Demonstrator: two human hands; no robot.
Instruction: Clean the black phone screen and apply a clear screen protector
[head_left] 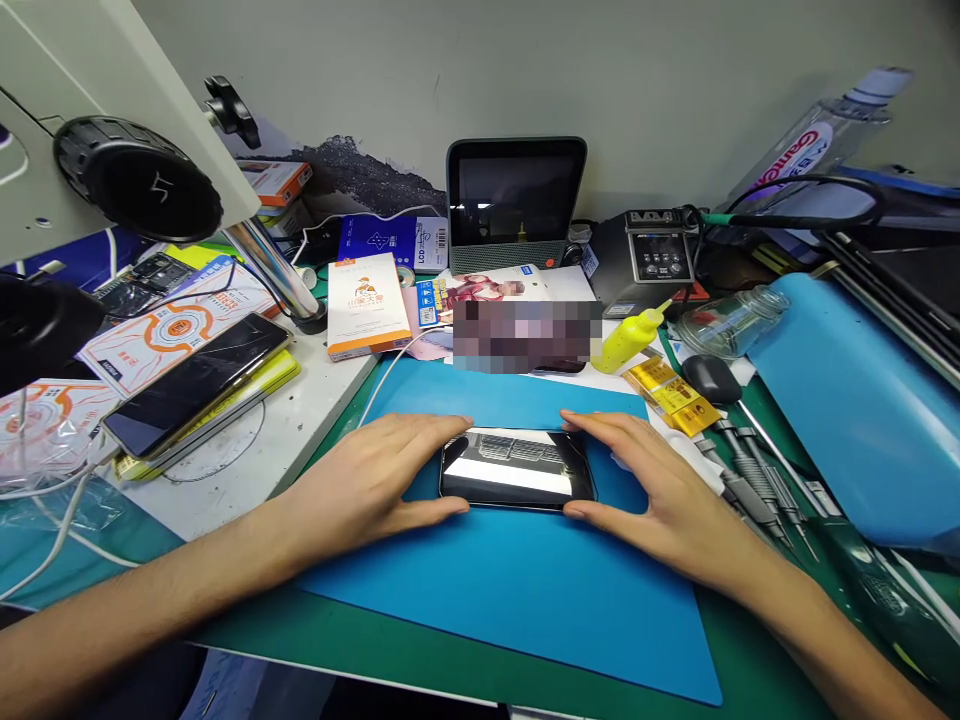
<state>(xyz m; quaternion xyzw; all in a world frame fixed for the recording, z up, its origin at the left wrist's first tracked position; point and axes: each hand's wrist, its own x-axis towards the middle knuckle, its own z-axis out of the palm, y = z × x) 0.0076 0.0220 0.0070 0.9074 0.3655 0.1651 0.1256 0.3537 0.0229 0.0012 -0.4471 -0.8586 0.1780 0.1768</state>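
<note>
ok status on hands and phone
Left hand, right hand: holding phone at opposite ends. Glossy side up, over blue mat. Yellow bottle beyond, not blocking.

A cluttered bench in what looks from here like a phone-repair workshop: slim screwdrivers (752, 462) lie at right, a yellow squeeze bottle (628, 342) beyond them, while a white stand with a big black knob (139, 180), resembling a microscope's, looms at left. One smartphone (517, 480) is at the blue work mat (510, 600); a second phone (199, 385) lies by printed cartons (180, 325). Behind, a blue box (367, 240) reads "LCD."
</note>
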